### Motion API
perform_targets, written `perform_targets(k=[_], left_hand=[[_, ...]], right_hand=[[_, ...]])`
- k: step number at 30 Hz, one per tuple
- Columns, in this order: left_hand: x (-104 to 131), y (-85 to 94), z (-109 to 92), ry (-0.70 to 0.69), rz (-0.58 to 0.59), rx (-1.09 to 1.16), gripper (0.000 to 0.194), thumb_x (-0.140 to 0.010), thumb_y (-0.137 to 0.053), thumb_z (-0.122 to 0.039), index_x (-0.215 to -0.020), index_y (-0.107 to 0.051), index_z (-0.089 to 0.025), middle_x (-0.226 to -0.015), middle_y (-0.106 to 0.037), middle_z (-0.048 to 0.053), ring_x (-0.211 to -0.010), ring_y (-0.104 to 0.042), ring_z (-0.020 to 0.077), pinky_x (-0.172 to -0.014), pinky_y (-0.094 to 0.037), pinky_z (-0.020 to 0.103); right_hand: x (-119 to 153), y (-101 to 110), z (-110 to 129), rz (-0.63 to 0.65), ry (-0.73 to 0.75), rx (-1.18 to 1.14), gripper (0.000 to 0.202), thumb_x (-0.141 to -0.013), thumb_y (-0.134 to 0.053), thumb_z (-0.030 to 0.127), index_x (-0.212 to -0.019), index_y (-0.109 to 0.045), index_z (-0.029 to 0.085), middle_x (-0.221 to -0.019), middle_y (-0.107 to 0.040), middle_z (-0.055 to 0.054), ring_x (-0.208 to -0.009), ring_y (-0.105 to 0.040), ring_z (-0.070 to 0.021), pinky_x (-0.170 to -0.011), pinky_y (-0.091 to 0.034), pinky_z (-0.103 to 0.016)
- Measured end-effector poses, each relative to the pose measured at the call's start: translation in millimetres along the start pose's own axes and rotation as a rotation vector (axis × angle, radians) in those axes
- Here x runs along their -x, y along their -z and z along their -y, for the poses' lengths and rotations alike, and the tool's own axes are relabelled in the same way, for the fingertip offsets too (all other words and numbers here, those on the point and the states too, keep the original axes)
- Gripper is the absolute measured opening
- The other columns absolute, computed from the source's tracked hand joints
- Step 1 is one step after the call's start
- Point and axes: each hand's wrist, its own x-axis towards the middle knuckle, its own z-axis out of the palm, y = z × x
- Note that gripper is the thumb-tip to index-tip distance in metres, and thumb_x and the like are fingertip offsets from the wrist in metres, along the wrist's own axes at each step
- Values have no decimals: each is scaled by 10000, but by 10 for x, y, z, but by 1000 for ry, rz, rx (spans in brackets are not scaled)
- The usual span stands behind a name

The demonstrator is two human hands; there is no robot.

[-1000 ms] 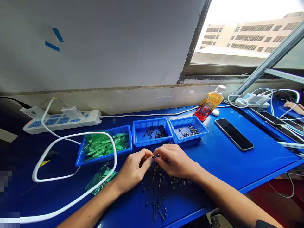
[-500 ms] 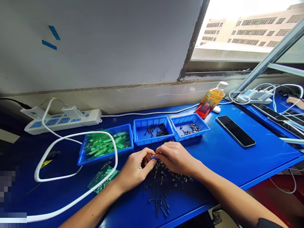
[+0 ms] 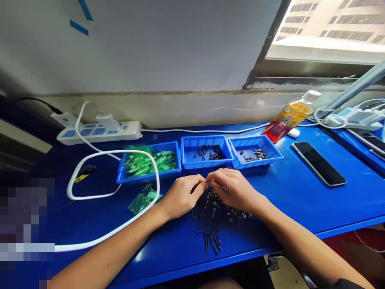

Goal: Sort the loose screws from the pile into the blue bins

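Observation:
My left hand [image 3: 184, 196] and my right hand [image 3: 233, 188] meet fingertip to fingertip over the blue table. Both are closed in a pinch on something small between them, too tiny to make out. Below and behind my right hand lies a pile of small metal screws [image 3: 214, 204]. Several longer dark screws [image 3: 213, 239] lie nearer the table's front edge. Behind the hands stand a blue bin of dark screws [image 3: 207, 164] and a blue bin of small silvery parts [image 3: 259, 162]. Another blue bin [image 3: 155, 175] to the left holds green packets [image 3: 164, 160].
A white cable [image 3: 111, 237] loops over the left side, by a power strip [image 3: 99, 133] and a green bag [image 3: 144, 200]. A bottle [image 3: 290, 116] and a phone [image 3: 319, 163] are on the right. The table's front edge [image 3: 349, 228] runs close by.
The view has shifted, so the table scene sits higher and further right. My hands stay together; the fingertips have changed their pinch slightly, and the blue bit seen between them earlier no longer shows.

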Motion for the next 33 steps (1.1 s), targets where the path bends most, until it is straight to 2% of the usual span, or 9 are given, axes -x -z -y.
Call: perform_targets(k=[5, 13, 21, 26, 33], left_hand=[[14, -2, 7, 29, -34, 70, 179, -858, -442, -290, -839, -564, -161, -607, -541, -39, -546, -482, 96, -534, -361, 210], [17, -46, 34, 13, -98, 147, 143, -830, -481, -294, -882, -515, -166, -581, -520, -59, -492, -449, 75, -495, -364, 193], [11, -60, 34, 28, -120, 108, 182, -851, -458, -336, -840, -519, -165, -589, -532, -46, -504, -455, 83, -496, -358, 199], [7, -64, 31, 6, -110, 93, 206, -853, -444, -347, -825, -524, -159, -594, -544, -36, -521, -471, 91, -502, -354, 203], [19, -79, 20, -35, -102, -3, 239, -868, -407, -332, -783, -540, -153, -593, -535, -36, -501, -440, 83, -500, -333, 207]], right_hand=[[-13, -19, -5, 20, -9, -13, 141, -905, -420, 181, -852, -548, 156, -620, -611, -17, -523, -524, -112, -519, -395, -220], [-7, -21, -2, 4, -19, 22, 176, -911, -421, 217, -826, -562, 154, -625, -618, -27, -528, -523, -113, -532, -392, -225], [-14, 1, 31, 5, -71, -51, 121, -880, -451, 197, -881, -562, 148, -612, -586, -3, -526, -507, -97, -518, -382, -202], [-11, 7, 40, -5, -57, -38, 121, -853, -452, 155, -817, -566, 166, -636, -600, -7, -540, -504, -95, -532, -379, -200], [10, -30, 14, 11, -111, -19, 170, -883, -416, 211, -808, -562, 166, -653, -617, -28, -536, -500, -107, -525, -359, -207]])
